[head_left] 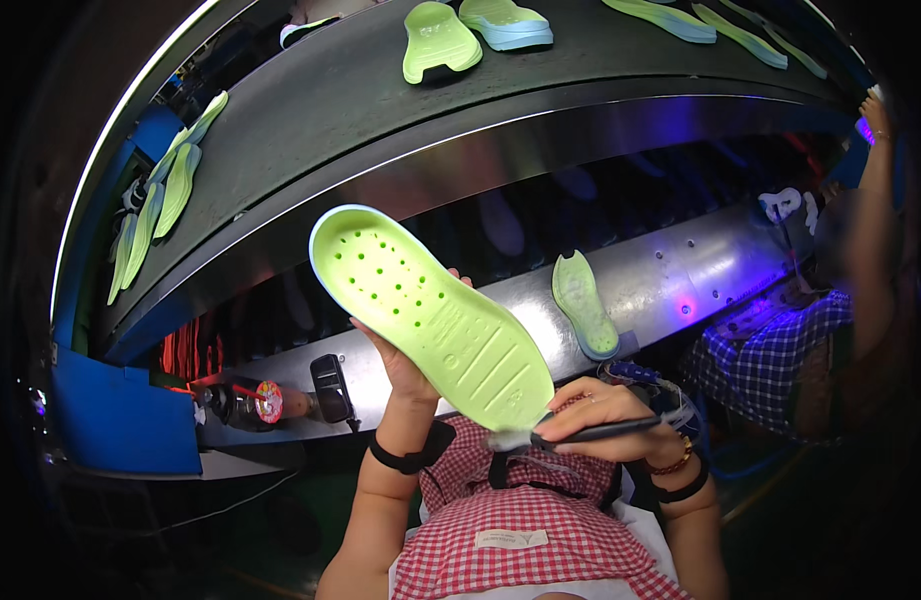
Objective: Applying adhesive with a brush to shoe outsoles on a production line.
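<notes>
Your left hand [408, 368] is clamped from beneath on the green sole [430, 310], its digits showing at both edges, with the holed heel above that hand and the toe end slanting toward your right hand. Your right hand [615, 412] closes around the dark handle of a brush [612, 431], whose pale head lies at the toe edge; contact cannot be told. Beyond your right hand, a second sole [582, 305] lies on the metal bench [525, 290].

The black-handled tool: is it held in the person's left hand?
No, the right hand grips the black-handled tool, while the left hand holds the green sole.
</notes>
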`<state>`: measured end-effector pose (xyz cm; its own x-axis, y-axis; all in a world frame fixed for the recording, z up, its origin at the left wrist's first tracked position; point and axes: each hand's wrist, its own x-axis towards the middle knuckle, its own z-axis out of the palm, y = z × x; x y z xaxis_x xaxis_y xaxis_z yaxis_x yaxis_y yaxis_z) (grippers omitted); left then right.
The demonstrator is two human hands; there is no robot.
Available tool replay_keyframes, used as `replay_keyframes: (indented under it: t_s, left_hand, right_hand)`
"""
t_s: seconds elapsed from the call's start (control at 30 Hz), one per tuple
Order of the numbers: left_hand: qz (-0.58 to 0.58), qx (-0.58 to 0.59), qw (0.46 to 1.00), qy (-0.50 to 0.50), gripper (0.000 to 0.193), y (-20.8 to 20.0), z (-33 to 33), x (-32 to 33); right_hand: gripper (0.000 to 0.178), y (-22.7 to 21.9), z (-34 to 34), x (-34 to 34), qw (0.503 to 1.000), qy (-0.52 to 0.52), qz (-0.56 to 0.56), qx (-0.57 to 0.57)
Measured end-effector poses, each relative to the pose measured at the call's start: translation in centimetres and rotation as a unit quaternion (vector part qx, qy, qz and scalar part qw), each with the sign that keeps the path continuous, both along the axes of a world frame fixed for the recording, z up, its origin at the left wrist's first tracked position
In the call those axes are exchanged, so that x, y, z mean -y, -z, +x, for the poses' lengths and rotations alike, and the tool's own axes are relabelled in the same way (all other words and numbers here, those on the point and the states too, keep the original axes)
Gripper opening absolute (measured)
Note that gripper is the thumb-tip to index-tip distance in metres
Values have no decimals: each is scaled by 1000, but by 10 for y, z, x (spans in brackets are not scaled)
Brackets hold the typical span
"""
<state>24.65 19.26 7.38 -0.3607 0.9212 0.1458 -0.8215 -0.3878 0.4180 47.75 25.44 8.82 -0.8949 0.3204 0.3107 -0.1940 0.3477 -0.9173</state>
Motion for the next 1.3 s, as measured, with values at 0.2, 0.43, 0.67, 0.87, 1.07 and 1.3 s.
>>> replay_keyframes:
  t_s: [0.2,0.43,0.67,0.87,1.07,1.3]
  left_hand:
    - [-22,15,999,-40,74,-12,-6,-6]
    - [14,65,997,-26,70,-28,-6,7]
    - [14,-45,997,54,88,-10,49,20]
    - [-35,38,997,59,77,6,35,9]
    - [-19,34,998,41,66,4,31,4]
    - [18,63,994,93,63,-10,31,0]
  right_hand:
    - [22,6,-7,-2,948,114,-291,-53]
    - [19,8,-12,5,912,108,-389,-70]
    - [19,-6,-26,29,890,161,-420,-78]
    - [22,-19,-25,7,976,91,-138,-139]
    - [22,-21,-25,5,992,74,-25,-103]
    - [23,-24,-22,1,992,26,-80,-99]
